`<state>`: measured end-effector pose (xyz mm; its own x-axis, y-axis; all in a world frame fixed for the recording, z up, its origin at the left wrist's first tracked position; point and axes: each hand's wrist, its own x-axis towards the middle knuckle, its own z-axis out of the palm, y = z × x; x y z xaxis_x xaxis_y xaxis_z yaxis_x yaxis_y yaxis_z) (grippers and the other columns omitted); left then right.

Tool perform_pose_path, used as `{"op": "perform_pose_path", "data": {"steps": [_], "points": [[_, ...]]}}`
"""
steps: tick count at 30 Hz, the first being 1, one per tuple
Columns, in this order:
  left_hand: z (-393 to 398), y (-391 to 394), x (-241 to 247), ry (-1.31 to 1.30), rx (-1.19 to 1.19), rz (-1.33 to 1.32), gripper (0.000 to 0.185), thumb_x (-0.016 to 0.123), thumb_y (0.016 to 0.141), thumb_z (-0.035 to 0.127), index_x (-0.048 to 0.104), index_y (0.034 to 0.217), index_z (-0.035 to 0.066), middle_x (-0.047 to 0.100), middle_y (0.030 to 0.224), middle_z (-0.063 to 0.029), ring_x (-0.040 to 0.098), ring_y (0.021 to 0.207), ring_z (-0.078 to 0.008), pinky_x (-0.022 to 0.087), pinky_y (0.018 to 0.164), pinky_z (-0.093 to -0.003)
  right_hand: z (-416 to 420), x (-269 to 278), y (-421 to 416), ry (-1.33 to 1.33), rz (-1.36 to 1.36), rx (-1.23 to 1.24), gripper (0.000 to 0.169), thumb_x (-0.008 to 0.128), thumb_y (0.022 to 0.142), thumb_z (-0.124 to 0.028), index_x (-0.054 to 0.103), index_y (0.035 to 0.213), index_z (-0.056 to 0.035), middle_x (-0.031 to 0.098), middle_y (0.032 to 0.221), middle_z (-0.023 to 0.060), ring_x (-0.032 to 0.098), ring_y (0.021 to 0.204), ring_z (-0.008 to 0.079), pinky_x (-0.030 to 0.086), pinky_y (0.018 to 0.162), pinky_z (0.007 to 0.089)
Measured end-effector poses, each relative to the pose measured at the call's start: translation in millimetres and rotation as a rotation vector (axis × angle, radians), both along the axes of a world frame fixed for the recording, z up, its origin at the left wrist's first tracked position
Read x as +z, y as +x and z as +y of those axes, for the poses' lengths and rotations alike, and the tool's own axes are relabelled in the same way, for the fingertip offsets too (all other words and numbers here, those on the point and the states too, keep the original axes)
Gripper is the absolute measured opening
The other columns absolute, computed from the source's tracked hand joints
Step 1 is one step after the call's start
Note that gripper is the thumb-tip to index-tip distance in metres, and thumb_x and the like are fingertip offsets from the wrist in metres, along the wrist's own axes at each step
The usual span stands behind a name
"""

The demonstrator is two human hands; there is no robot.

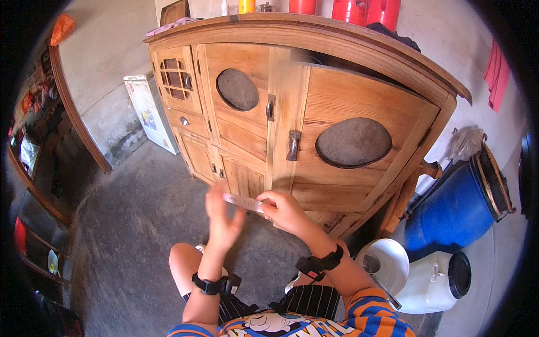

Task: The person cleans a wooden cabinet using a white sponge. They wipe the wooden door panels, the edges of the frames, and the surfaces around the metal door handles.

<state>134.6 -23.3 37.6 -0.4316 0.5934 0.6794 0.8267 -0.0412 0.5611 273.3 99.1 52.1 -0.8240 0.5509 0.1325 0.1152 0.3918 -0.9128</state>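
My right hand pinches one end of a small, flat, pale strip that bears some writing. At the strip's other end is my left hand, blurred, with its fingers raised and the thumb apart; whether it touches the strip is not clear. Both hands are low in front of a wooden cabinet, which has dark metal handles and oval inset panels. The cabinet's large right door stands slightly ajar at its top edge. Black straps with small devices are around both wrists.
To the right are a blue plastic barrel, a white bucket with a ladle-like tool in it, and a white plastic drum with a black lid. A white chest-like appliance stands left of the cabinet. Red containers stand on top.
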Motion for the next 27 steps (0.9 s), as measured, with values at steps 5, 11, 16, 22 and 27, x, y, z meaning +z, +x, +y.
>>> {"op": "perform_pose_path", "data": {"steps": [5, 11, 16, 22, 27], "points": [[4.9, 23.6, 5.9, -0.168, -0.347, 0.15, 0.055, 0.064, 0.076, -0.001, 0.049, 0.129, 0.006, 0.052, 0.122, -0.0162, 0.053, 0.109, -0.0335, 0.039, 0.098, -0.047, 15.3, 15.5, 14.4, -0.001, 0.065, 0.039, 0.014, 0.061, 0.086, -0.009, 0.063, 0.095, 0.0009, 0.066, 0.072, 0.0077, 0.061, 0.06, 0.0117, 0.047, 0.056, 0.0271], [19.7, 30.7, 14.2, -0.052, -0.327, 0.119, 0.059, 0.06, 0.08, -0.004, 0.046, 0.136, 0.008, 0.051, 0.107, -0.0146, 0.055, 0.09, -0.0306, 0.048, 0.079, -0.0366, 26.4, 23.2, 26.3, 0.05, 0.46, -0.412, 0.011, 0.063, 0.09, -0.012, 0.062, 0.09, -0.0006, 0.063, 0.075, 0.0036, 0.06, 0.067, 0.009, 0.048, 0.061, 0.025], [54.0, 47.2, 51.5, 0.212, -0.127, 0.07, 0.062, 0.056, 0.079, -0.012, 0.045, 0.137, 0.006, 0.046, 0.113, -0.0166, 0.053, 0.091, -0.0263, 0.047, 0.079, -0.0322, 39.3, 27.1, 12.0, 0.312, 0.672, -0.559, 0.017, 0.06, 0.087, -0.002, 0.059, 0.104, -0.0023, 0.059, 0.101, 0.0083, 0.058, 0.077, 0.012, 0.048, 0.063, 0.0242], [95.4, 54.9, 90.4, 0.342, -0.034, 0.16, 0.065, 0.053, 0.08, -0.011, 0.041, 0.141, 0.008, 0.041, 0.128, -0.0205, 0.052, 0.095, -0.0283, 0.046, 0.082, -0.0351, 32.2, 30.6, 1.6, 0.286, 0.616, -0.493, 0.03, 0.057, 0.089, -0.002, 0.056, 0.119, 0.0015, 0.061, 0.11, 0.0101, 0.06, 0.083, 0.0129, 0.05, 0.061, 0.0241], [115.0, 49.2, 108.3, 0.351, 0.064, 0.359, 0.073, 0.053, 0.069, -0.008, 0.037, 0.14, -0.002, 0.036, 0.145, -0.0182, 0.051, 0.087, -0.0302, 0.045, 0.081, -0.0378, 39.7, 36.0, -5.7, -0.003, 0.613, -0.421, 0.023, 0.055, 0.092, -0.005, 0.057, 0.114, 0.0023, 0.063, 0.092, 0.0071, 0.056, 0.075, 0.0091, 0.048, 0.06, 0.0239]]}}
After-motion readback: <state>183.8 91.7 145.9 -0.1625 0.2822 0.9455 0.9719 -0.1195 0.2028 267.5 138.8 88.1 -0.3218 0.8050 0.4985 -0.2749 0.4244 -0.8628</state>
